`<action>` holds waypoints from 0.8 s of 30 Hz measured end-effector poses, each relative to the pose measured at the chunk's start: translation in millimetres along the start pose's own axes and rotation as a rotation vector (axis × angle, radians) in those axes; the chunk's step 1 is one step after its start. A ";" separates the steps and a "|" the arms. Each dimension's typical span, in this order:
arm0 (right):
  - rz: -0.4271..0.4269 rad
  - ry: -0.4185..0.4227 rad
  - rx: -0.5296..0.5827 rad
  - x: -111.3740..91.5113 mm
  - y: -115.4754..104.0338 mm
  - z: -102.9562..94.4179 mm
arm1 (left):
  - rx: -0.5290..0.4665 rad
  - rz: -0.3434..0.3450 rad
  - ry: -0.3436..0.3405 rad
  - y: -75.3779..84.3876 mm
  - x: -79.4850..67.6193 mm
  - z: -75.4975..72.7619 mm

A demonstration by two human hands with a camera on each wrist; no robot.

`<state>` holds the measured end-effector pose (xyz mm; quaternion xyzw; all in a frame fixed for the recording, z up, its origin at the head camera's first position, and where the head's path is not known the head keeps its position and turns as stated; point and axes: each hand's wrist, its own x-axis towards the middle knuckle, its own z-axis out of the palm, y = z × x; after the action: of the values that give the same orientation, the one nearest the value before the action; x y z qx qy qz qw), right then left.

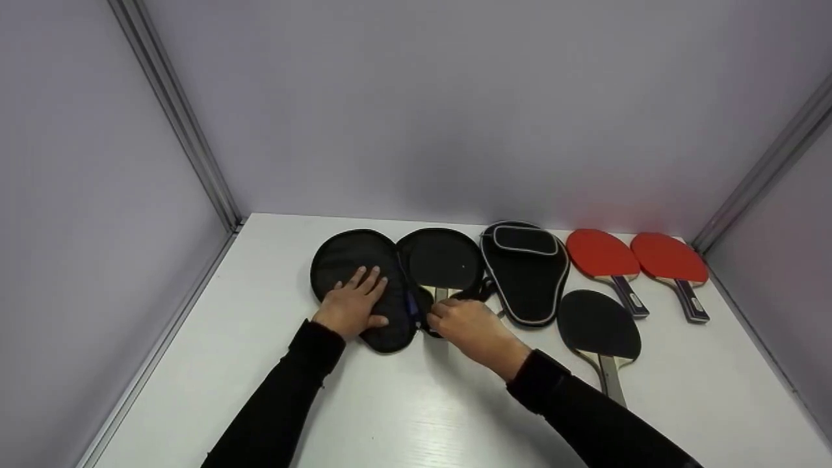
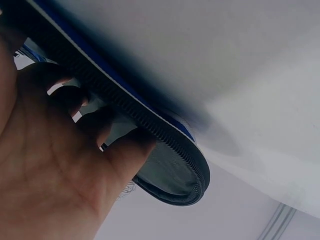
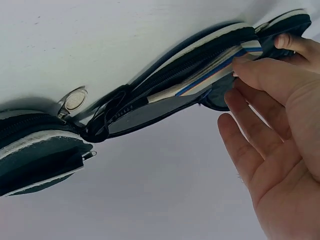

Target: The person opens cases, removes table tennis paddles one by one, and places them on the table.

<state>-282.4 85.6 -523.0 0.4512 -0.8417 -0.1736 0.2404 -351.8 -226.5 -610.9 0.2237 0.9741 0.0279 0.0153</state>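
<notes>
An unzipped black paddle case lies spread on the white table, its cover folded out to the left. My left hand rests on this cover with fingers spread; up close the left wrist view shows its zipper edge beside the fingers. In the other half of the case lies a table tennis paddle, black face up. My right hand pinches the paddle's handle, whose striped side shows in the right wrist view, the thumb against it. The hand hides the handle's end in the head view.
A closed black case with pale piping lies just right of the unzipped one. Two red paddles lie at the back right. Nearer, another black paddle lies partly behind my right sleeve. Grey walls enclose the table.
</notes>
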 end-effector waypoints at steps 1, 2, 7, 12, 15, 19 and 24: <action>-0.002 -0.005 -0.015 0.9 -1.2 1.2 | -0.003 0.002 0.000 0.0 -0.1 -0.4; -0.005 -0.008 -0.027 1.7 -2.3 2.3 | -0.008 0.004 0.000 0.0 -0.1 -0.7; -0.037 -0.018 -0.072 5.1 -7.8 7.0 | -0.034 0.001 -0.012 -0.8 0.3 -1.1; -0.060 -0.030 -0.102 7.8 -9.7 11.2 | -0.020 -0.001 -0.021 -1.3 1.3 -0.6; -0.054 -0.034 -0.096 8.0 -8.4 11.9 | -0.009 -0.005 -0.025 -1.6 2.0 -0.3; -0.047 -0.027 -0.079 6.9 -6.1 12.3 | -0.002 -0.010 -0.032 -1.8 2.5 -0.5; -0.050 0.006 -0.060 5.2 -3.5 12.6 | -0.006 -0.008 -0.039 -2.3 3.0 0.1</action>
<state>-289.7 80.3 -533.9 0.4653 -0.8238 -0.2033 0.2521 -355.5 -227.3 -611.2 0.2203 0.9745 0.0264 0.0348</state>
